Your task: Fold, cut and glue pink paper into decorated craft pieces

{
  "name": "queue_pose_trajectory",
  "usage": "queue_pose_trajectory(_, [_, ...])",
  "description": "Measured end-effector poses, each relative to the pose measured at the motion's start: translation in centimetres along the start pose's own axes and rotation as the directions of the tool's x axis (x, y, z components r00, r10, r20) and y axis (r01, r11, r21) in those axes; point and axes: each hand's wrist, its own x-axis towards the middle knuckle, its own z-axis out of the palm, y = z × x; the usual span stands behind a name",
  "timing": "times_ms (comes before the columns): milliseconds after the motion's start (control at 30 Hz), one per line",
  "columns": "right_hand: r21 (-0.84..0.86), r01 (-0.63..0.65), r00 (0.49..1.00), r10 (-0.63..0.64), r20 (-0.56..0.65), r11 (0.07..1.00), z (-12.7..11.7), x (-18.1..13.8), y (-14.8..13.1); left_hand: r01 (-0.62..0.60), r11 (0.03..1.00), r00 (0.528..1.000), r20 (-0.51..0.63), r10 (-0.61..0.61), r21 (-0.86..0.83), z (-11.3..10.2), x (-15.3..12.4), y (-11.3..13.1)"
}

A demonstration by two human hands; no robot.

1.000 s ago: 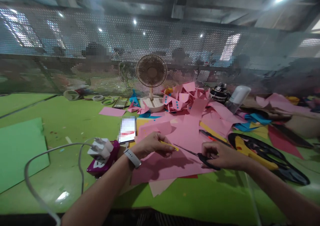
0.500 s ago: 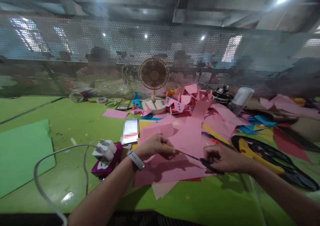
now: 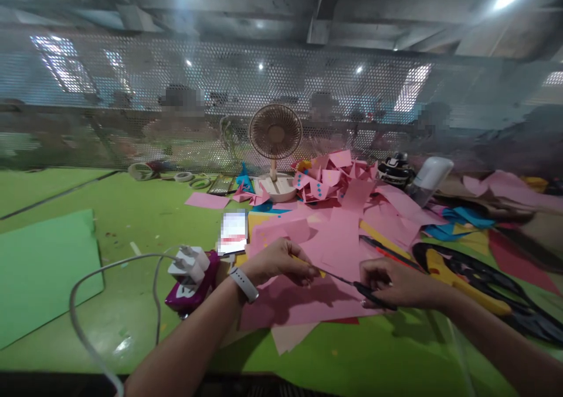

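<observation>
My left hand (image 3: 281, 262) is closed in a pinch on a small piece of yellow paper (image 3: 300, 260), which shows along the fingers. In my right hand (image 3: 389, 277) is a pair of scissors (image 3: 368, 294) with black handles, gripped by the handles. Their thin blades point left and reach the yellow paper at my left fingertips. Whether the blades are parted is too small to tell. Both hands are just above sheets of pink paper (image 3: 303, 303) lying on the green table (image 3: 373, 356).
A fan (image 3: 275, 132) stands at the back, beside a heap of folded pink paper (image 3: 328, 177). Large yellow-and-black scissors (image 3: 466, 282) lie at right. A phone (image 3: 233, 231), a white plug adapter (image 3: 191, 265) with a cable, and a green sheet (image 3: 48, 274) are at left.
The whole view has shifted slightly, so things appear a little further right and lower. My hands, the scissors and the yellow paper keep nearly the same placement.
</observation>
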Motion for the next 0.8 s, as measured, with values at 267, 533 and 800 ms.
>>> queue_pose_trajectory(267, [0.043, -0.012, 1.0, 0.011, 0.01, 0.999, 0.1, 0.0, 0.0, 0.008, 1.0, 1.0, -0.012, -0.008, -0.005, 0.1, 0.1, 0.1])
queue_pose_trajectory(533, [0.157, -0.01, 1.0, 0.014, -0.026, 0.987, 0.4, 0.1, 0.0, 0.006, 1.0, 1.0, -0.015, -0.006, 0.01, -0.1, 0.1, 0.0])
queue_pose_trajectory(800, [0.418, 0.018, 0.982, 0.062, -0.177, 0.908, 0.5, 1.5, -0.7, -0.049, 0.999, 0.998, -0.032, 0.049, 0.014, 0.2, -0.2, 0.7])
